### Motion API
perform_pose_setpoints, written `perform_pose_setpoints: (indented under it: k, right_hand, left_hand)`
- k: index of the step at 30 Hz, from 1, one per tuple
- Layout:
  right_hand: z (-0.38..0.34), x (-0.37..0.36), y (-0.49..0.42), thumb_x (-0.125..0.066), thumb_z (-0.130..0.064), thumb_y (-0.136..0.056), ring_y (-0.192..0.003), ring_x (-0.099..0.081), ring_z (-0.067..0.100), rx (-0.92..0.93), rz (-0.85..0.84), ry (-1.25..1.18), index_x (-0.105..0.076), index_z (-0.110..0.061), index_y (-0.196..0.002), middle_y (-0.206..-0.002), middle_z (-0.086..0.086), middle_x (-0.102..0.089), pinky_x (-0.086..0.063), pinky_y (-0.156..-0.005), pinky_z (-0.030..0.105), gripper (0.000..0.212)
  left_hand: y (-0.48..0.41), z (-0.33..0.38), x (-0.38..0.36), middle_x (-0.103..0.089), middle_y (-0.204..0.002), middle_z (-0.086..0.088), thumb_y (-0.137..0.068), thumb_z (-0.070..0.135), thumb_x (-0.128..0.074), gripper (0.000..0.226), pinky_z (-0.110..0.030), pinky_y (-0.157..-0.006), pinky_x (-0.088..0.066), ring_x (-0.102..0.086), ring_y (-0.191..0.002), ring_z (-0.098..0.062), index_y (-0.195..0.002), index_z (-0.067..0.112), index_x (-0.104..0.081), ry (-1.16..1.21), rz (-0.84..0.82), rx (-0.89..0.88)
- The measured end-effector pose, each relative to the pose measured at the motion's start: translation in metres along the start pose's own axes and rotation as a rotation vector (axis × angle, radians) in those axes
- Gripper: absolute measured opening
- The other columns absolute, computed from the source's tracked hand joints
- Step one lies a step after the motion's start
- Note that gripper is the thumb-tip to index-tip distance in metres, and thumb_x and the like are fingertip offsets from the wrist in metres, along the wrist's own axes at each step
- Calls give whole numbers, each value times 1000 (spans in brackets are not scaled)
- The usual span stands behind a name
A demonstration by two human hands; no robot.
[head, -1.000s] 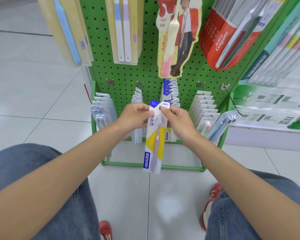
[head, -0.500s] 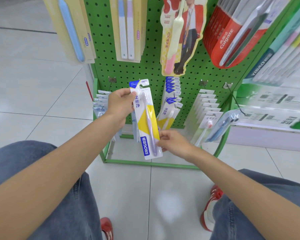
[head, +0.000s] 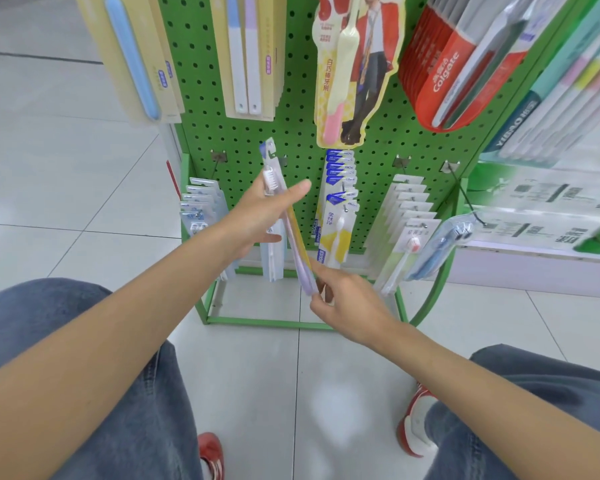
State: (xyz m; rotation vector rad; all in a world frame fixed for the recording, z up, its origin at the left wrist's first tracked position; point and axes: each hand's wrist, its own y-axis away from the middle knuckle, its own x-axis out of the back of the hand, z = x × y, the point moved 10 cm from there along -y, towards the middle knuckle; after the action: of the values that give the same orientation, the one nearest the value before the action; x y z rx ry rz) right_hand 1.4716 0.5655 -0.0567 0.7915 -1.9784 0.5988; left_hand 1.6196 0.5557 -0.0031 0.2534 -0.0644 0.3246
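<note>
Green pegboard rack (head: 222,98) stands before me, with the toothbrush pack (head: 297,237) held edge-on just in front of it. My left hand (head: 260,216) pinches it near the brush head and my right hand (head: 347,303) nips its bottom end, steadying it, I judge, to hang it up.

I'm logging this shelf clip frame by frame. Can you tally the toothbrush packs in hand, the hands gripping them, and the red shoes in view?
Toothbrush pack in hand: 1
Hands gripping it, left hand and right hand: 2
Red shoes: 2
Total: 5
</note>
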Motion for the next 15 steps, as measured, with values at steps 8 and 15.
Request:
perform_pose_setpoints:
  k: [8,15]
  right_hand:
    - [4,9,-13,-63,-34,-93,-101,-52,7,11,77,-233,-41,-28,-147,-124,-6,-53,-48,-92,33,59]
    - [-2,59,-19,-64,-16,-91,-85,-53,12,6,370,-327,-52,-23,-132,-106,-6,-52,-50,-79,32,44]
  left_hand:
    - [4,-8,-17,-58,-114,-5,-102,7,-43,44,-39,-85,-55,-66,-95,-22,-142,24,-41,165,-138,12]
    - [10,-13,-34,-68,-115,-7,-103,2,-39,40,-39,-85,-54,-67,-90,-19,-136,20,-52,153,-255,26]
